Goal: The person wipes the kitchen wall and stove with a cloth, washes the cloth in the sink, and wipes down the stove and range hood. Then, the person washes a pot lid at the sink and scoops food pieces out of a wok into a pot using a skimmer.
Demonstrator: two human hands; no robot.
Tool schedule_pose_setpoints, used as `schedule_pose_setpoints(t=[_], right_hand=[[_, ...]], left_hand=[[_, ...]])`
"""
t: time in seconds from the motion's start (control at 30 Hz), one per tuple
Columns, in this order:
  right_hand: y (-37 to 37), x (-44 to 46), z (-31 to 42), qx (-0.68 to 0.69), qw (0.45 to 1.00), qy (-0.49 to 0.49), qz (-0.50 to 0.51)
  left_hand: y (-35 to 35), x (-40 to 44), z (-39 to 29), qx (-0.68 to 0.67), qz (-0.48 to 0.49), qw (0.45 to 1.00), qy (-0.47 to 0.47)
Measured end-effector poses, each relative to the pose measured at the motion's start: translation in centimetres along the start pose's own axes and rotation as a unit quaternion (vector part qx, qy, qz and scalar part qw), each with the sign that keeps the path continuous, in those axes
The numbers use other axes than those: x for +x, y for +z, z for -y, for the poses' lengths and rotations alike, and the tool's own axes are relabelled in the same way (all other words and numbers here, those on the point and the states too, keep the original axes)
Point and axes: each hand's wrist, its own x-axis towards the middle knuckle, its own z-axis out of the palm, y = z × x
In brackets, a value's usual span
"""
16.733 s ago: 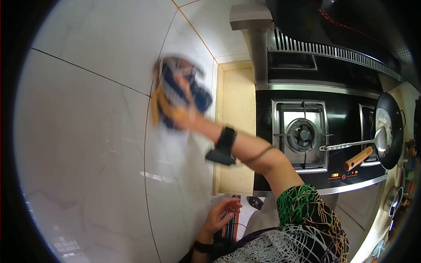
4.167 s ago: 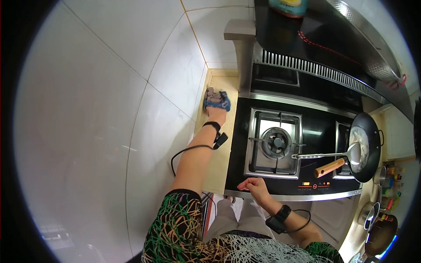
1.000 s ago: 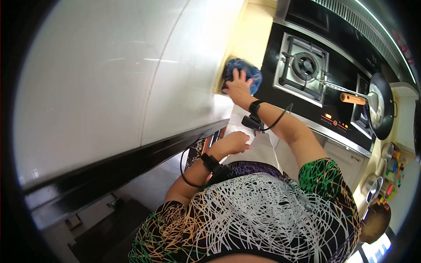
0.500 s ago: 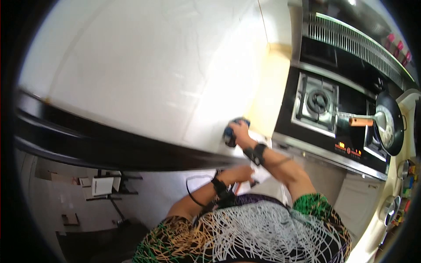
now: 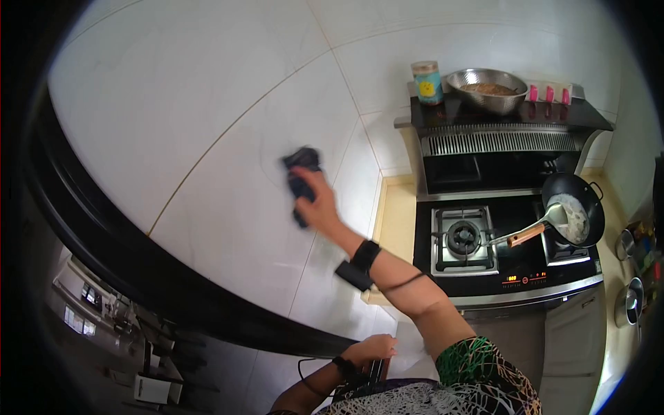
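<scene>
With my right hand (image 5: 317, 199) I press a dark cloth (image 5: 303, 163) to the white tiled wall (image 5: 228, 187). The bunched cloth shows above and below my fingers, slightly blurred. My left hand (image 5: 377, 348) stays low by my waist, beside the end of the black trim. Its fingers are curled, and what they hold, if anything, is hidden. Both wrists carry black bands.
On the right, a gas stove (image 5: 508, 263) holds a black wok (image 5: 553, 185) with whitish contents and a wooden-handled turner (image 5: 526, 235). A metal bowl (image 5: 492, 104) and a canister (image 5: 428, 86) stand on the hood. Black trim (image 5: 187, 290) curves along the left.
My right hand has moved the cloth up and left across the wall. My view has tilted up, bringing the hood's top into sight. My left hand stays low at my waist.
</scene>
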Motion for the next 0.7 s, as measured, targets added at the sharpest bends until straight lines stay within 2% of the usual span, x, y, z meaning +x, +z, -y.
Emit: schedule_pose_setpoints(t=[0.03,0.07,0.1,0.13,0.17,0.2,0.23,0.27,0.3,0.33,0.37,0.43,0.5,0.57,0.67,0.7], right_hand=[[-1.3,-0.3,-6.1,-0.040,0.995,0.052,-0.072],[-2.9,-2.3,-11.6,-0.128,0.984,0.065,-0.108],[-4.1,-6.4,-16.7,-0.097,0.969,0.199,-0.106],[-5.1,-9.5,-15.3,-0.059,0.927,0.352,-0.112],[-5.2,-12.6,-16.7,0.043,0.883,0.448,-0.136],[-4.4,-13.8,-14.8,-0.126,0.882,0.434,-0.138],[-3.3,-14.0,-12.2,-0.072,0.888,0.432,-0.141],[-1.8,-13.6,-9.5,0.022,0.928,0.346,-0.135],[-0.9,-10.9,-5.4,-0.042,0.982,0.154,-0.099],[-0.8,-7.3,-0.7,-0.013,0.995,0.094,-0.013],[-0.6,-3.2,3.5,0.026,0.998,0.021,0.049],[0.5,3.5,6.9,0.059,0.982,-0.113,0.143],[1.1,9.9,5.8,0.019,0.965,-0.195,0.174],[1.6,16.0,0.1,0.007,0.973,-0.214,0.086],[-1.8,24.4,-10.0,0.021,0.989,-0.138,-0.036],[-3.6,25.4,-14.6,-0.022,0.998,-0.032,-0.044]], left_hand=[[-0.3,-0.2,-0.4,0.013,0.011,1.000,-0.017],[0.7,0.4,0.7,0.007,-0.013,1.000,0.012],[0.8,0.3,0.7,0.000,-0.014,1.000,0.024],[0.4,0.5,0.5,-0.006,-0.020,0.999,0.039],[0.0,0.8,0.2,-0.012,-0.026,0.998,0.055],[0.0,1.4,0.4,-0.018,-0.035,0.998,0.047],[-0.8,1.7,0.3,-0.011,-0.030,0.999,0.036],[-1.4,1.8,0.0,-0.008,-0.021,0.999,0.026],[-1.5,2.2,-0.2,-0.009,-0.010,1.000,0.019],[-0.7,3.3,1.1,-0.007,-0.007,0.999,0.035],[-0.9,3.4,0.6,-0.017,-0.031,0.998,0.052],[-3.6,3.3,-0.3,-0.025,-0.086,0.993,0.082],[-4.5,3.9,0.6,-0.044,-0.095,0.993,0.064],[-5.5,3.8,1.3,-0.068,-0.120,0.989,0.043],[-8.7,2.8,0.5,-0.103,-0.087,0.990,-0.038],[-8.9,3.2,0.9,-0.100,-0.075,0.991,-0.053]])
